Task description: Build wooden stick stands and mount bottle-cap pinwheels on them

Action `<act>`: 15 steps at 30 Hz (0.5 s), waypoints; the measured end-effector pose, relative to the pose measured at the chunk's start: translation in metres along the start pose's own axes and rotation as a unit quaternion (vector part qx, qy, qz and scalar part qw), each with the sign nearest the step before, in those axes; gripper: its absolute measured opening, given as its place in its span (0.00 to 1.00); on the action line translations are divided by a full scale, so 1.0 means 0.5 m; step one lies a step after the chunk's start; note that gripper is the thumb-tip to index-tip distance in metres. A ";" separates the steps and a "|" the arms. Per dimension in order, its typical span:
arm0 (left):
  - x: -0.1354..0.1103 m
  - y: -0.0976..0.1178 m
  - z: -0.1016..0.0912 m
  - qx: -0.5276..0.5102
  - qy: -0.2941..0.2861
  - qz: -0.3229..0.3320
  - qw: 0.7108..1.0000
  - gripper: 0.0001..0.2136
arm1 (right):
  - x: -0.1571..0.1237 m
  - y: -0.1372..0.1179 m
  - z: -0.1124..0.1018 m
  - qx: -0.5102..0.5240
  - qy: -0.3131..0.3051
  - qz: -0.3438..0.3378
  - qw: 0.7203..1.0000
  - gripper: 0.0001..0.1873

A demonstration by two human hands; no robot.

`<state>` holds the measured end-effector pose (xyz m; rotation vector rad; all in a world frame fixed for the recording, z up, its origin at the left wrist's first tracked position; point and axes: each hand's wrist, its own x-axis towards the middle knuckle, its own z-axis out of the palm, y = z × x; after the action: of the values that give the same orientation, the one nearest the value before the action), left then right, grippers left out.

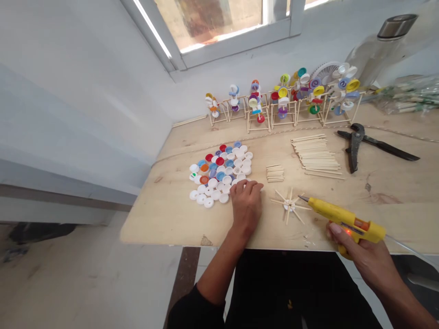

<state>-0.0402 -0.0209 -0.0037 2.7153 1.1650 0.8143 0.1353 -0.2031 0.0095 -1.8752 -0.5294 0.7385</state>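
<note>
My right hand (pixel 363 256) is wrapped round the handle of a yellow hot glue gun (pixel 343 218). An orange light glows on its side, and its nozzle points left, close to a wheel of sticks (pixel 290 206) with a white cap at its hub, lying flat on the table. My left hand (pixel 247 208) rests at the right edge of a spread of bottle caps (pixel 219 176), mostly white, some red, blue and orange. Its fingers are curled downward and closed; whatever is under the fingertips is hidden. Short sticks (pixel 275 173) lie stacked just beyond the wheel.
Longer sticks (pixel 317 155) lie in a row, with black-handled pliers (pixel 358 144) to their right. Along the wall stand several stick-and-cap wheel models (pixel 283 107), a small fan (pixel 325 71), a clear bottle (pixel 370 59) and a plastic bag (pixel 411 93). A cord crosses the wooden table (pixel 161 214).
</note>
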 end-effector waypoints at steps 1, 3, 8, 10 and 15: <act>0.010 0.002 0.000 -0.008 -0.010 0.004 1.000 0.09 | -0.001 -0.001 0.001 -0.001 0.002 0.001 1.000 0.18; 0.033 0.006 0.002 -0.021 -0.038 0.017 0.999 0.07 | -0.001 0.000 0.001 0.000 0.001 0.001 1.000 0.18; 0.084 0.006 0.019 -0.011 -0.104 0.067 0.992 0.07 | 0.009 0.016 -0.006 0.003 -0.025 -0.006 1.000 0.18; 0.096 0.005 0.027 0.003 -0.122 0.083 0.989 0.07 | 0.012 0.022 -0.010 -0.002 -0.037 -0.011 0.999 0.17; 0.107 0.005 0.040 0.041 -0.139 0.100 0.984 0.07 | 0.012 0.024 -0.014 -0.015 -0.042 -0.013 0.999 0.17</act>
<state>0.0019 0.0170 0.0034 2.9266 0.8968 0.3921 0.1450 -0.2083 -0.0011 -1.8675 -0.6202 0.7990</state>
